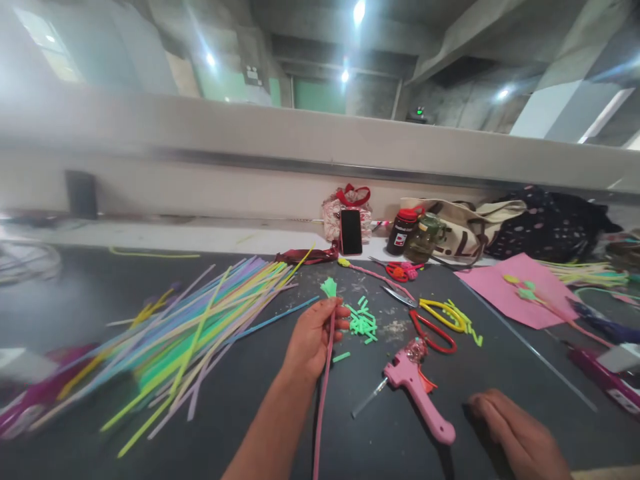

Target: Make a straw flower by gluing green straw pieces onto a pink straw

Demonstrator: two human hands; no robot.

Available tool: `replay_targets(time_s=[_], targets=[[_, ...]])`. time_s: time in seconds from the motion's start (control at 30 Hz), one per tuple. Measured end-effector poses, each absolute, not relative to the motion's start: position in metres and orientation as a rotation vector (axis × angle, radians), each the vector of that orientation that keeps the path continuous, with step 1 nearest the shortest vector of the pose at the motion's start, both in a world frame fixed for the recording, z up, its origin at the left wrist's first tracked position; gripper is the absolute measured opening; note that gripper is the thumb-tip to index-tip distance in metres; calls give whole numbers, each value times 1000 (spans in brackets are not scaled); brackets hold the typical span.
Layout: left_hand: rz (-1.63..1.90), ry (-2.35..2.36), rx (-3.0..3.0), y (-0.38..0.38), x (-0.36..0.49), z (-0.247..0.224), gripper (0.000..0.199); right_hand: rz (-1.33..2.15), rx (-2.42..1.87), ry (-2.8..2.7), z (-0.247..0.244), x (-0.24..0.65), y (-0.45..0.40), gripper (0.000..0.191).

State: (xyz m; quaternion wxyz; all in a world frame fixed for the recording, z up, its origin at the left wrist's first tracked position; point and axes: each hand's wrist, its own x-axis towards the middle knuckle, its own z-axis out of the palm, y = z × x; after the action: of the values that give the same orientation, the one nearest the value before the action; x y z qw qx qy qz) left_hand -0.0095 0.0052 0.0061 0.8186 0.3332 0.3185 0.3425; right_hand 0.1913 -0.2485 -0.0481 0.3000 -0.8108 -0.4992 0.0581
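My left hand (315, 333) is closed around a long pink stem (324, 400), just below its tuft of light green pieces (329, 287). Short green cut pieces (363, 323) lie right beside its fingertips. To the right, a pink glue gun (420, 393) rests on the dark table with a clear glue stick poking out at its rear. My right hand (515, 427) is low at the right, near the glue gun's handle but apart from it. Its fingers are curled under, and whether anything is inside them is hidden.
Many coloured stems (200, 333) lie heaped at the left. Scissors with red and yellow handles (440, 320), yellow-green bits (465, 319) and pink paper (520, 290) are at the right. A phone (351, 231), bottles (401, 232) and bags (465, 227) stand behind.
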Motion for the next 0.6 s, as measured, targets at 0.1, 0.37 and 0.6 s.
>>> replay_targets(time_s=[0.1, 0.37, 0.6], targets=[[718, 654, 692, 2, -9, 8, 16, 137, -2168, -1323, -46, 184, -243, 28], [675, 687, 739, -1, -5, 7, 17, 114, -2174, -1295, -39, 175, -242, 29], [733, 686, 777, 1, -7, 7, 17, 74, -2117, -1343, -46, 180, -246, 28]])
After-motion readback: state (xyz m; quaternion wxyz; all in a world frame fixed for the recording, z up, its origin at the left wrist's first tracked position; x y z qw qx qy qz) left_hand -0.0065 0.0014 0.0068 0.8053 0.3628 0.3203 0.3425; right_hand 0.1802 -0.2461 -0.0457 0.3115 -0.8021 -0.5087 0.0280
